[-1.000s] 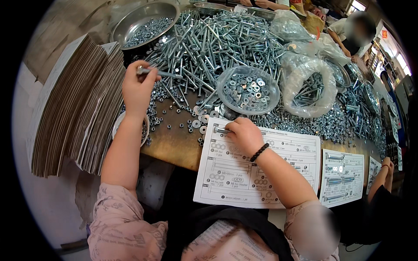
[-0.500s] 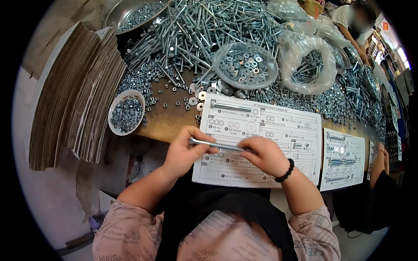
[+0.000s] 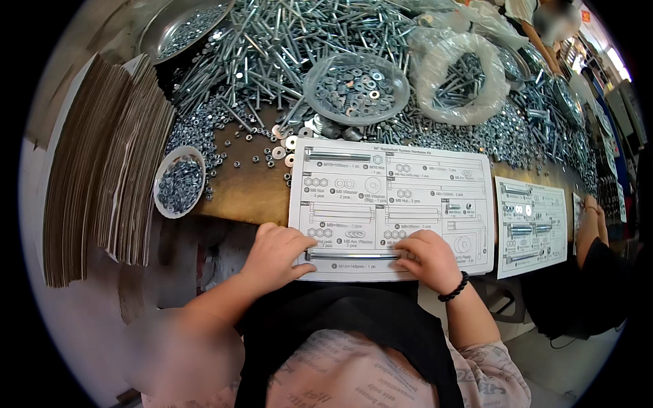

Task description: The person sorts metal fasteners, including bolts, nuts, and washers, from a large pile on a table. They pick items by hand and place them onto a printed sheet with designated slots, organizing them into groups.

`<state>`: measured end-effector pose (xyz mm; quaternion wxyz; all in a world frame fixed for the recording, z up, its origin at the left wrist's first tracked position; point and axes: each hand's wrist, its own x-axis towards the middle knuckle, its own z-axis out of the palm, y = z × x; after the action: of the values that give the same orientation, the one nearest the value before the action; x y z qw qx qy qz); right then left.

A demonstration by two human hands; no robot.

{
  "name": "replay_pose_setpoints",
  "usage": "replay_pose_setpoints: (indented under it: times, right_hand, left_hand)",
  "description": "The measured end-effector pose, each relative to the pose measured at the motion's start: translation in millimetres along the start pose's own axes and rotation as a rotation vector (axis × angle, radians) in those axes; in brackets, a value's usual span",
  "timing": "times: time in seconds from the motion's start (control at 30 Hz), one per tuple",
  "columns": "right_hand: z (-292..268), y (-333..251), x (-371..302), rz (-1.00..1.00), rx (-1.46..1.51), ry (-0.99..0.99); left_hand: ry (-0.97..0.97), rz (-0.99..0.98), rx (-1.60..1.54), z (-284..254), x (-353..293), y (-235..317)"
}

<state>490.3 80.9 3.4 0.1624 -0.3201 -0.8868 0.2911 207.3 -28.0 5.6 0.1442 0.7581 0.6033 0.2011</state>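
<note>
Long bolt on printed sheet — left hand, right hand at either end

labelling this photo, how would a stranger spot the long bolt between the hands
At the brown table, find the large white printed sheet. Near its lower edge, a silver bolt lies between the left hand and right hand. Unlike the upper-left bolt, it has a hand at each end.

Left: 2 brown cardboard stacks, side by side. At left end of counter: 1 white bowl of small metal parts. Farther back: 1 clear bowl of washers; right of it, 1 open plastic bag.
</note>
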Motion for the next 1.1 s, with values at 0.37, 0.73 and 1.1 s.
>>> replay_pose_setpoints:
  times: [0.37, 0.73, 1.1]
  right_hand:
    - [6, 4, -6, 0.027, -0.057, 0.062]
    - [-12, -14, 21, 0.092, 0.160, 0.076]
    - [-15, -32, 39, 0.055, 0.210, 0.028]
  left_hand:
    - [-0.034, 0.044, -0.097, -5, -2, -15]
    - [0.502, -0.760, 0.272, 13, 44, -148]
    - [0.753, -1.106, 0.453, -29, 138, -252]
